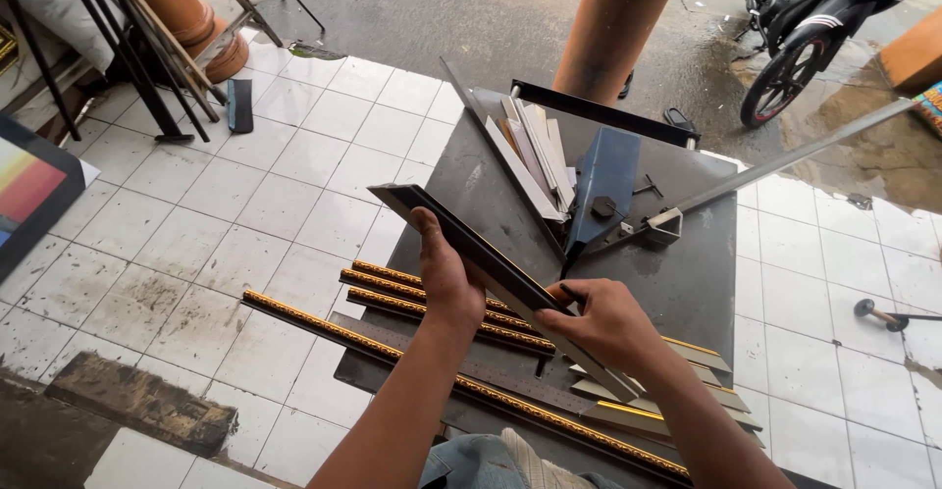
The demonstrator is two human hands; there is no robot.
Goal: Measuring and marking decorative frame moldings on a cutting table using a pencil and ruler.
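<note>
Both of my forearms reach up from the bottom edge, over a bit of blue denim and pale cloth (491, 460) at my lap. My left hand (446, 273) is clenched around a long dark strip of frame moulding with a thin yellow edge (461, 244), gripping it near its upper half, thumb over the top face. My right hand (603, 322) grasps the same strip lower down, fingers curled under it and thumb pressed along its side. The strip slants from upper left to lower right, held in the air above a dark grey metal work table (677, 283), its mitred upper end sticking out past the table's left edge.

Below my hands, several dark mouldings with gold patterned trim (392, 293) lie side by side on the table, one long piece reaching out over the white tiled floor (245, 214). Just right of my right wrist sit short greyish offcuts with yellow edges (706, 391). Farther up the table stands a blue metal cutter (603, 185) with a long grey lever handle (805, 155), and pale wooden strips (535, 155) stacked beside it. Beyond it rises an orange round pillar (618, 18), with a parked motorcycle (824, 18) on wet pavement at upper right.
</note>
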